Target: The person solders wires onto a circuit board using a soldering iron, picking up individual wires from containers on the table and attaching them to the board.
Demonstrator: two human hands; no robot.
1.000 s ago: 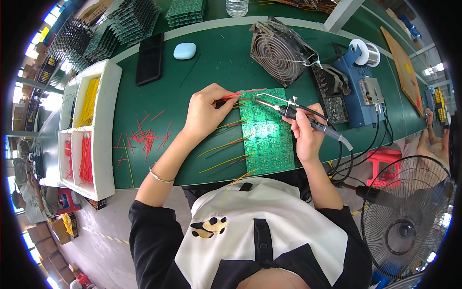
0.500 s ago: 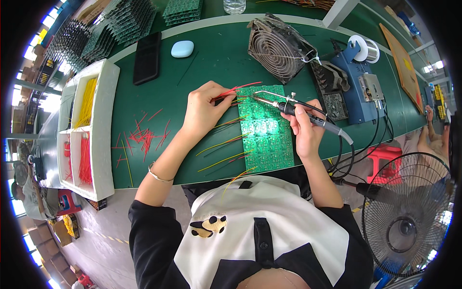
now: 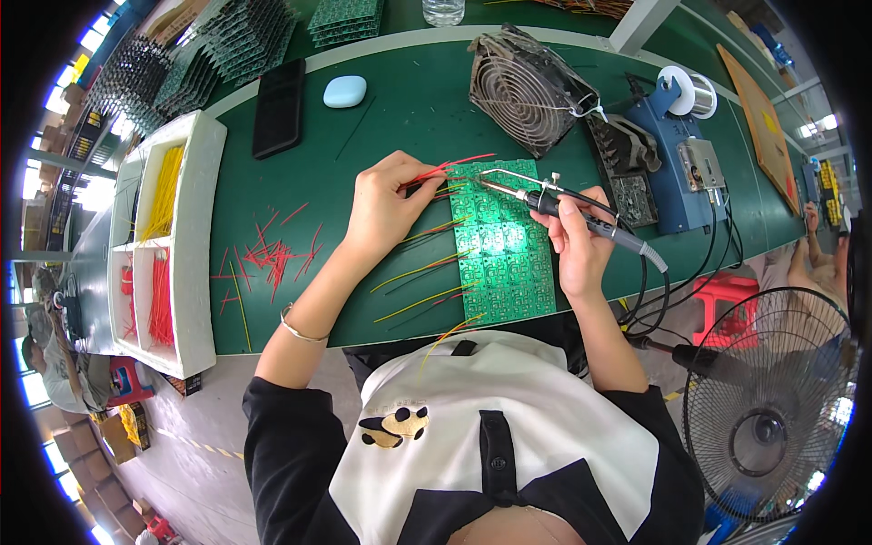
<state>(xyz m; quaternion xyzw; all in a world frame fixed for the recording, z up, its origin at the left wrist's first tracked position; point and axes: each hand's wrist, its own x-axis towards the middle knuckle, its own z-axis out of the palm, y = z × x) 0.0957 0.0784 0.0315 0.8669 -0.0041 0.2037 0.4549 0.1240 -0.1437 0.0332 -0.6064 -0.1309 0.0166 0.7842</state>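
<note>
A green circuit board panel (image 3: 509,241) lies on the green work table, with yellow, red and black wires (image 3: 422,270) sticking out from its left edge. At its upper left edge my left hand (image 3: 392,198) pinches red wires (image 3: 459,163) between thumb and fingers. My right hand (image 3: 581,241) is closed round a soldering iron (image 3: 545,202) with a thin metal solder-feed tube on top. The iron's tip points at the panel's upper left part, close to the left fingertips. Whether the tip touches a pad is too small to tell.
Loose red wires (image 3: 277,259) lie left of my arm, beside a white foam tray (image 3: 202,236) of yellow and red wires. Beyond are a black phone (image 3: 278,109), a light-blue case (image 3: 345,92) and a square fan (image 3: 522,95). A blue solder feeder (image 3: 658,136) stands right.
Almost nothing differs. Both hands, the soldering iron and the panel keep nearly the same places.
</note>
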